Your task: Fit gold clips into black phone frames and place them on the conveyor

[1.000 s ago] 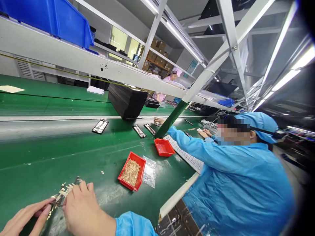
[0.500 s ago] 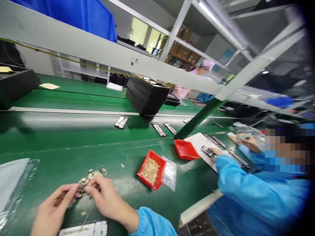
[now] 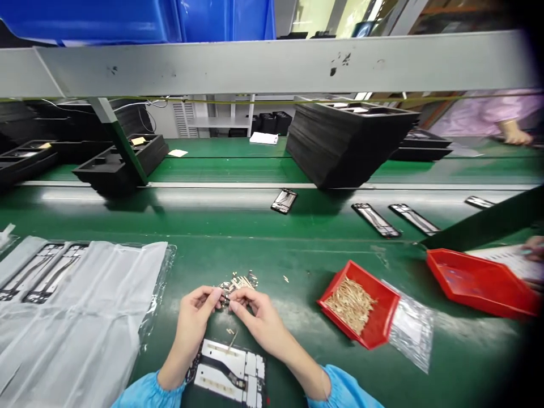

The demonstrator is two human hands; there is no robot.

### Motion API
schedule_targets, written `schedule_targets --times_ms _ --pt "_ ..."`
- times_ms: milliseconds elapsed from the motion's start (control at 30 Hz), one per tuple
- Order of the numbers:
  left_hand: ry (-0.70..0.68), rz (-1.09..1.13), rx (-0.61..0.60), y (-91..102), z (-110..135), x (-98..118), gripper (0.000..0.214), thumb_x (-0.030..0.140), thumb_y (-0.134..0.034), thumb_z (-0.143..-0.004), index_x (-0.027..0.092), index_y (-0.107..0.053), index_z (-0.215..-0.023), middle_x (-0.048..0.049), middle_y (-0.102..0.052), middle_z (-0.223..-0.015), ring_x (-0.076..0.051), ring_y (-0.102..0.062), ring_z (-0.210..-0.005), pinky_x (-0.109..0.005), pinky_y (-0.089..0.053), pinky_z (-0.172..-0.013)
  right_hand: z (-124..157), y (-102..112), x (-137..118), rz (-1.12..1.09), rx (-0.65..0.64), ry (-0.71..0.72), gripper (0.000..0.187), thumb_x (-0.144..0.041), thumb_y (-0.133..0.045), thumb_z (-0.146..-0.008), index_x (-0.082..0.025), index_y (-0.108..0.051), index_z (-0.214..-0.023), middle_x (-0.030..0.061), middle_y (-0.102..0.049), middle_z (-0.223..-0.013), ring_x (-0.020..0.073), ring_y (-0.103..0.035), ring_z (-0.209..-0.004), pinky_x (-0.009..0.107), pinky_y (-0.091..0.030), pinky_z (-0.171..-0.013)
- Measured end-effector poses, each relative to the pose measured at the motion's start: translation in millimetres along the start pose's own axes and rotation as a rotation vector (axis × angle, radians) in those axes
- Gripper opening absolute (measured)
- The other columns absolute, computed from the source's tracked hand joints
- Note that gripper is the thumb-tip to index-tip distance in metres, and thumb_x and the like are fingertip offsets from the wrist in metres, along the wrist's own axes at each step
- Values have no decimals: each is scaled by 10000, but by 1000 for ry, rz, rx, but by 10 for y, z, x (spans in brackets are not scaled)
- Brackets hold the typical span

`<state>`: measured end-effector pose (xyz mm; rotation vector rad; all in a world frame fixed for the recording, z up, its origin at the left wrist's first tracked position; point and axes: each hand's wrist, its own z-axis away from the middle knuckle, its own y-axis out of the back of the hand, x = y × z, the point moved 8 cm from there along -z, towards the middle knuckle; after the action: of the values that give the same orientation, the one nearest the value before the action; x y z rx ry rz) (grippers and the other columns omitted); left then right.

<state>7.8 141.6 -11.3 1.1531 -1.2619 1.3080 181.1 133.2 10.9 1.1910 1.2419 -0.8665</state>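
My left hand (image 3: 193, 317) and my right hand (image 3: 257, 317) meet above the green bench, both pinching a small cluster of gold-coloured metal parts (image 3: 234, 283) between thumb and fingertips. Below my hands lies a phone frame (image 3: 229, 371) with white and dark sections, flat on the bench between my forearms. To the right stands a red tray (image 3: 378, 328) filled with loose gold parts. A few stray gold bits lie on the belt beside my hands.
White plastic-wrapped sheets (image 3: 97, 306) with phone frames cover the bench at left. A second red tray (image 3: 480, 286) sits far right near another person's hand (image 3: 533, 249). Phone frames (image 3: 284, 200) lie on the conveyor. Black tray stacks (image 3: 348, 139) stand behind it, under a grey shelf beam (image 3: 272, 62).
The view has swung left and down, away from the co-worker in blue. My hands, still holding the gold parts, now sit centred, and the phone frame below them has come into view.
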Motion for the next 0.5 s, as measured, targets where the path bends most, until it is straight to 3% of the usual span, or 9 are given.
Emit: schedule_targets --times_ms 333,500 --pt "20 -47 11 34 12 -75 500 650 -854 -786 158 -814 -870 -40 -762 -748 -169 -666 -723 -244 -554 -711 15 -24 12 -163 0 0 295 -488 -786 -918 -214 -851 -1006 63 -846 -906 209 -771 -879 364 -587 -883" --pt "94 -117 56 190 -56 -298 647 765 -891 -618 195 -836 -919 -49 -823 -842 -212 -722 -799 -229 -601 -686 21 -49 -9 -230 -23 -10 396 -572 -836 -854 -213 -877 -1018 55 -836 -863 189 -755 -780 347 -604 -820"
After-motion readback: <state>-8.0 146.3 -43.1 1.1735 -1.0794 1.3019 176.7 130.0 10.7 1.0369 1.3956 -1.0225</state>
